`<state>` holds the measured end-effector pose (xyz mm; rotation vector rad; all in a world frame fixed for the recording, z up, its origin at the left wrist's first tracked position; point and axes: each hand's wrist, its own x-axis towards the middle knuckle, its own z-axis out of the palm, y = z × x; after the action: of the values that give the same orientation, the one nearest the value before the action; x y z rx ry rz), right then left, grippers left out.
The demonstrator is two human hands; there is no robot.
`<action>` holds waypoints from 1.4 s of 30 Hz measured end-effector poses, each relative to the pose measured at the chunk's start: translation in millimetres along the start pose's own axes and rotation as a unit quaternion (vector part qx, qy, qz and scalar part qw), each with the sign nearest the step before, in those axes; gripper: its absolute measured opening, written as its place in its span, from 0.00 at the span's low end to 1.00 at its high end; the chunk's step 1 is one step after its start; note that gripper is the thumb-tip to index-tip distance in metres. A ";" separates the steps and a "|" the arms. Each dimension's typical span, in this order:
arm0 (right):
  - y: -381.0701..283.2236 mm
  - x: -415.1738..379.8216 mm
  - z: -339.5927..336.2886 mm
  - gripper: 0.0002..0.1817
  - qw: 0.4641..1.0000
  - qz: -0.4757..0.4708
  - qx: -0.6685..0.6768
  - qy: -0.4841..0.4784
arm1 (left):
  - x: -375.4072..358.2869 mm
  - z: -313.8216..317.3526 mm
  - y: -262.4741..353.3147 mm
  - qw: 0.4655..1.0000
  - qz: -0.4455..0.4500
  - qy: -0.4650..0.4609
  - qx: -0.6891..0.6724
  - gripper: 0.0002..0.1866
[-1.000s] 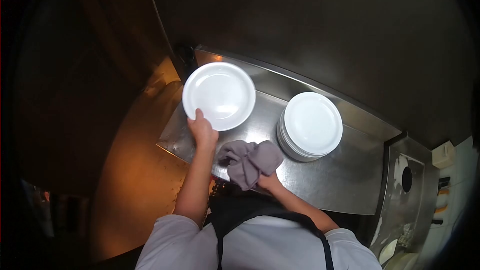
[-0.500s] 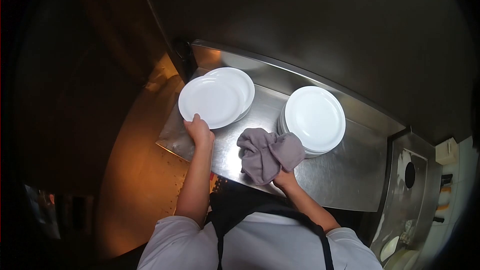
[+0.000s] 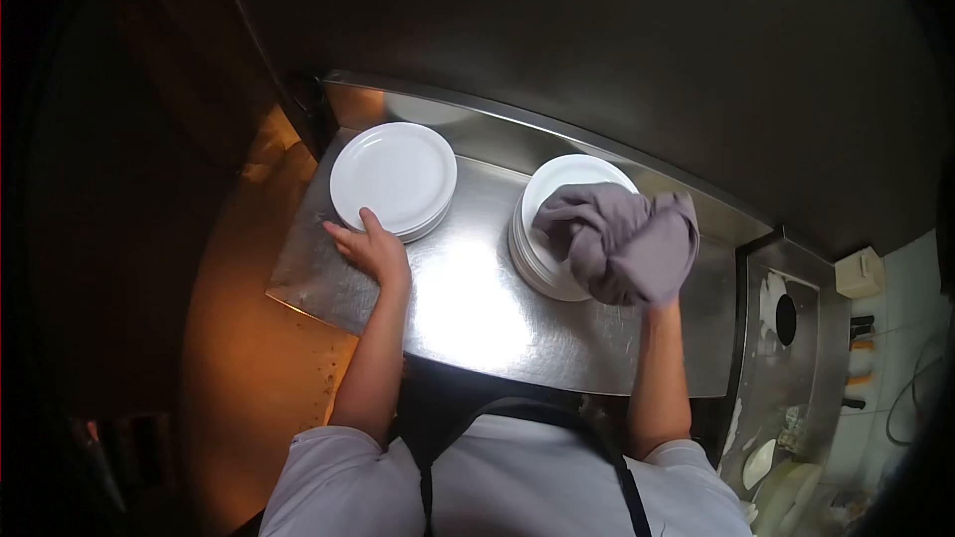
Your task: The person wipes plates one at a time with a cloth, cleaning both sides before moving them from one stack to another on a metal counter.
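Note:
On the left of the steel counter, several white plates (image 3: 394,177) lie in a low stack. My left hand (image 3: 374,251) is at the stack's near rim, thumb over the edge and fingers spread. A taller stack of white plates (image 3: 537,264) stands to the right. Over its top plate I hold a crumpled grey-purple cloth (image 3: 622,244). The cloth covers nearly all of my right hand (image 3: 661,310), leaving the wrist in sight below it.
The steel counter (image 3: 468,308) has a raised back edge (image 3: 497,119) along a dark wall. At the right is a steel sink unit (image 3: 771,368) with a dark round opening. Knives (image 3: 860,345) hang on the tiled wall beyond.
The plate in my left hand has come down squarely onto the left stack, and the fingers have loosened. My right hand has carried the cloth up and right, over the taller stack.

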<state>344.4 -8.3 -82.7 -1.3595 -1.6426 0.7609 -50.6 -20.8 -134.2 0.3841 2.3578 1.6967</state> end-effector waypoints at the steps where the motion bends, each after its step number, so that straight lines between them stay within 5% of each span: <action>1: -2.9 9.9 -10.2 0.21 0.998 0.023 -0.051 0.012 | -11.3 -6.9 -0.7 0.998 0.056 -0.003 -0.022 0.39; 3: -11.8 25.1 -26.8 0.25 0.985 0.128 -0.109 0.028 | -33.1 -12.4 -11.5 0.981 0.144 -0.084 -0.103 0.40; 4: -10.8 24.5 -24.0 0.30 0.964 0.145 -0.138 0.174 | -45.2 -11.0 -20.5 0.958 0.174 -0.157 -0.164 0.40; 7: -29.1 22.2 16.6 0.38 0.992 0.034 -0.002 0.122 | -95.2 5.8 -27.9 0.881 0.231 -0.378 -0.165 0.45; 8: -42.5 18.7 39.8 0.41 0.973 0.049 -0.221 0.038 | -113.7 10.4 -17.1 0.865 0.248 -0.419 -0.121 0.46; 9: -53.4 16.6 59.6 0.44 0.901 0.060 -0.428 -0.046 | -130.3 15.5 -5.6 0.844 0.267 -0.459 -0.077 0.47; 13: -15.8 59.2 105.1 0.42 0.913 -0.069 -0.395 0.076 | -166.0 49.2 -15.8 0.833 0.230 -0.501 -0.035 0.58; 16: -21.5 35.0 97.7 0.34 0.930 -0.148 -0.332 -0.059 | -157.9 47.4 -10.7 0.796 0.159 -0.580 -0.061 0.59; 20: -29.8 -14.4 31.9 0.33 0.934 -0.105 -0.275 -0.202 | -165.8 46.9 -21.6 0.823 0.276 -0.487 -0.097 0.56; 23: -12.5 1.7 1.1 0.35 0.887 -0.091 -0.431 -0.138 | -166.3 49.6 -18.6 0.827 0.240 -0.504 -0.065 0.56; 28: -4.1 60.0 78.8 0.34 0.900 -0.087 -0.426 -0.026 | -167.7 55.5 -25.4 0.828 0.249 -0.497 -0.071 0.55; 31: -14.0 47.8 108.6 0.35 0.950 -0.173 -0.232 -0.118 | -166.3 48.5 -14.2 0.822 0.238 -0.512 -0.079 0.49; 34: -31.0 46.0 108.8 0.35 0.945 -0.198 -0.155 -0.209 | -164.4 53.4 -28.2 0.782 0.185 -0.593 -0.046 0.46; 39: -6.7 73.8 80.0 0.34 0.914 -0.220 -0.308 -0.146 | -177.9 55.5 -20.9 0.858 0.263 -0.434 -0.077 0.47; 42: -13.1 67.3 56.2 0.30 0.894 -0.148 -0.415 -0.074 | -180.8 51.7 -12.1 0.862 0.229 -0.445 -0.084 0.48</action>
<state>285.2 57.8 -81.7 -1.5589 -2.3720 -0.0667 135.4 -37.9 -158.6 1.4231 1.4778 1.3883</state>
